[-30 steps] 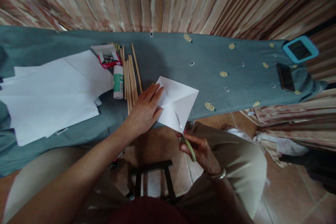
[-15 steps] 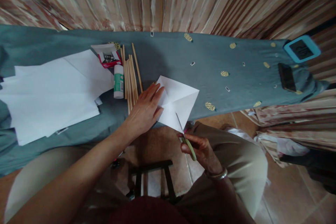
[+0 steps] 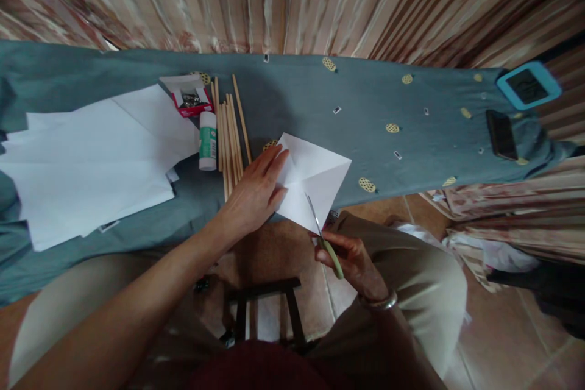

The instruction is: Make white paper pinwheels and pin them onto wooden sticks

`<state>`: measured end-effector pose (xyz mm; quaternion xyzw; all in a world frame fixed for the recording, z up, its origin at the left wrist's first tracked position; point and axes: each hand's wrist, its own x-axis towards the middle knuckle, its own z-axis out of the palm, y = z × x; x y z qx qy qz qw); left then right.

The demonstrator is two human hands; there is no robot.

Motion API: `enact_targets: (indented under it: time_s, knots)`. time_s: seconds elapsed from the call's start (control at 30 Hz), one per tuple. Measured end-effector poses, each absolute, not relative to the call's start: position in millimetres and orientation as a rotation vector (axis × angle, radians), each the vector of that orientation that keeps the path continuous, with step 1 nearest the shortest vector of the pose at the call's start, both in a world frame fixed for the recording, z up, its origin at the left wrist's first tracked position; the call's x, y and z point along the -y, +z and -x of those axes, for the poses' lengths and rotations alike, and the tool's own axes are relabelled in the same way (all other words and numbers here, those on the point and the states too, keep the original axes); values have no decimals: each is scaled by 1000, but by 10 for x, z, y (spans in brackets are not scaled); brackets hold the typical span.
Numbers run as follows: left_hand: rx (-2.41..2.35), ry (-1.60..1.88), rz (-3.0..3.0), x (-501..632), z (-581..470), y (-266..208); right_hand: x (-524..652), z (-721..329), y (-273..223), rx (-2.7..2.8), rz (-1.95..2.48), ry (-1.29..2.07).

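A creased square of white paper (image 3: 315,161) lies at the table's near edge, with one corner reaching out over it. My left hand (image 3: 258,192) holds its left side, fingers on top and thumb near the lower edge. In my right hand (image 3: 350,259) is a pair of scissors (image 3: 332,259) with light green handles. The blades lie along the paper's near corner, pointing away from me; a slim gap shows between them near the tips. My palm and fingers partly hide the handles.
Left on the blue-green cloth (image 3: 301,91) are stacked white sheets (image 3: 95,164), a glue stick (image 3: 208,143), several wooden sticks (image 3: 232,140) and a small box (image 3: 189,95) of metal pieces. A phone (image 3: 501,134) and a blue-framed device (image 3: 529,85) lie far right.
The paper has shifted slightly to the right, and its right corner sits a little farther out. Both hands keep nearly the same place and grip.
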<state>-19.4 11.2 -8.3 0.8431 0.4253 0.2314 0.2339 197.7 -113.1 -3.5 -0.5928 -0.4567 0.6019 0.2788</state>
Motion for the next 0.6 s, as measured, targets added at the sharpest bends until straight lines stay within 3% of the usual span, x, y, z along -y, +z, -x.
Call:
enact_targets:
  time_s: [0.6]
  knots:
    - [-1141, 750, -2181, -120, 200, -104, 1137, -1991, -41, 1220, 1610, 1628]
